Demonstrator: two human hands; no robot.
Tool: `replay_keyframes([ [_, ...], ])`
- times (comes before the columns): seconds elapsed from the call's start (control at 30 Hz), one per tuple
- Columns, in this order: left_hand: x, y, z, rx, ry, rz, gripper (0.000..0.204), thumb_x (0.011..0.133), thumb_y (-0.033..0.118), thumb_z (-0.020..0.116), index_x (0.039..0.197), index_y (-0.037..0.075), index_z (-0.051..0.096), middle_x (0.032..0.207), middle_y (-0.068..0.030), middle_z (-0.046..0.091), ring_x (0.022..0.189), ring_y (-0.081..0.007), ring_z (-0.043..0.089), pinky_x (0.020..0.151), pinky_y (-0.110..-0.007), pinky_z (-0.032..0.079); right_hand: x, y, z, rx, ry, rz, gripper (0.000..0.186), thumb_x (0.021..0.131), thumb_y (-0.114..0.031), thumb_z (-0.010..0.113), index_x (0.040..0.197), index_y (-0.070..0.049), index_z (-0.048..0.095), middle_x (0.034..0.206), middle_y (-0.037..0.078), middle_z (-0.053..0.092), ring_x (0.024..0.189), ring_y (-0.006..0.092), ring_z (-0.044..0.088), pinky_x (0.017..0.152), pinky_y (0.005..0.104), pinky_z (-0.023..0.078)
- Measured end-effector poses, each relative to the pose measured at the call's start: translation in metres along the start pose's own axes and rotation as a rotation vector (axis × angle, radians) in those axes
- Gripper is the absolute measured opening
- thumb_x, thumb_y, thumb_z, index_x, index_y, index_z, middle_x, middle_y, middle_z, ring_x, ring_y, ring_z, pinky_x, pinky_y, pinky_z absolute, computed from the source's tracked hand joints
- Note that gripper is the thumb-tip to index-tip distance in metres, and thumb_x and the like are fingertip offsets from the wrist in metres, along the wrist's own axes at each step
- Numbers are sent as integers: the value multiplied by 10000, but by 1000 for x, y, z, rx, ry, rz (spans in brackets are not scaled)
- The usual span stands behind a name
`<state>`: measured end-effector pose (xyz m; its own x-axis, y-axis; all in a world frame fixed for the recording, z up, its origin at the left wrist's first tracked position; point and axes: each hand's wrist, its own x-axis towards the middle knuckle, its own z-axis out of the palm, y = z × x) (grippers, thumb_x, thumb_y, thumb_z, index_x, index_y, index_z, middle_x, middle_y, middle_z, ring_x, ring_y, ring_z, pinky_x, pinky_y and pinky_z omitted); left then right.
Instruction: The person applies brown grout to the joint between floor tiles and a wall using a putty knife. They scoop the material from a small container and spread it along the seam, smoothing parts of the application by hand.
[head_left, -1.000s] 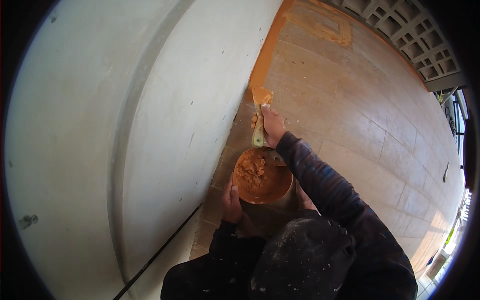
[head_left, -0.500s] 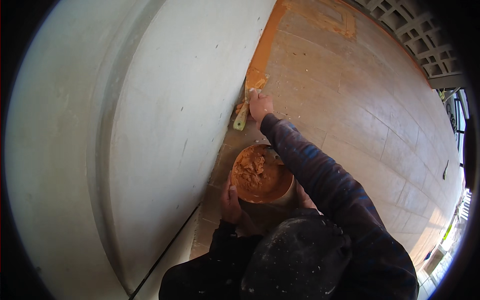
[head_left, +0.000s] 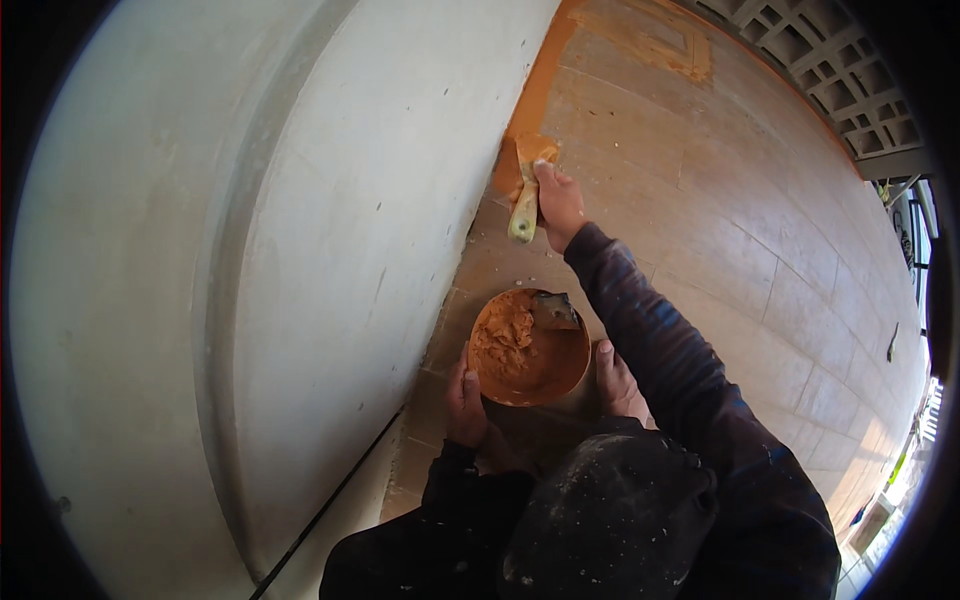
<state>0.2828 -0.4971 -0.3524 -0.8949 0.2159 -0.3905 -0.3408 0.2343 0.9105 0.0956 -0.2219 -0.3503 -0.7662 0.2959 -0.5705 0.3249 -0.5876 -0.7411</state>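
Observation:
My right hand (head_left: 562, 198) grips a putty knife (head_left: 523, 220) with a pale yellow-green handle, its orange-smeared blade pointing away from me. The blade is over the orange coating (head_left: 540, 90) along the foot of the wall, and the handle end points back toward me. Closer in, my left hand (head_left: 465, 400) is closed around the left side of a round bucket (head_left: 537, 402), thumb at the rim. Thick orange paste (head_left: 505, 335) fills part of the bucket. A dark, flat tool (head_left: 555, 310) smeared with paste rests inside, against its far right side.
A pale wall (head_left: 380, 170) rises on the left. Tiled floor (head_left: 700, 240) stretches right, with an orange-smeared patch (head_left: 690, 50) far off and a lattice block screen (head_left: 830, 80) beyond. A bare foot (head_left: 620, 385) is right of the bucket; dark, white-speckled cloth (head_left: 610, 520) fills the near middle.
My right hand and the putty knife have shifted right and slightly farther away, uncovering orange coating beside the wall. My arm no longer hides the dark tool in the bucket. My left hand stays put.

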Motion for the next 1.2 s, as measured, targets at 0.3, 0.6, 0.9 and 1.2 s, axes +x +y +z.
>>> replay_keyframes([
  [0.3,0,-9,2,-16,-7,-1,497,1047,151,340,1486,-78,382,1471,-209,482,1373,-262,459,1142,-361,347,28,17,14,30,150,246,267,972,-275,508,1062,-34,577,836,125,691,670,250,701,549,405,572],
  [0.6,4,-4,19,-145,146,8,467,1086,244,332,1424,-53,459,1378,-177,552,1273,-236,528,1099,-359,390,-98,-18,-62,-112,-500,383,277,1071,-294,495,1004,-38,579,736,40,602,634,115,579,574,275,526],
  [0.9,25,7,37,-193,246,175,500,1111,324,310,1361,-62,505,1300,-169,602,1201,-230,579,1053,-349,439,-171,6,-179,-947,-809,403,450,1064,-441,475,960,-31,627,736,28,610,665,107,541,625,324,478],
  [1.2,26,-8,53,-185,432,292,489,1110,330,321,1305,-63,537,1248,-168,621,1150,-229,601,1009,-353,462,-177,4,-208,-1402,-644,20,473,1028,-387,510,807,12,635,679,167,627,645,337,618,642,440,486],
])
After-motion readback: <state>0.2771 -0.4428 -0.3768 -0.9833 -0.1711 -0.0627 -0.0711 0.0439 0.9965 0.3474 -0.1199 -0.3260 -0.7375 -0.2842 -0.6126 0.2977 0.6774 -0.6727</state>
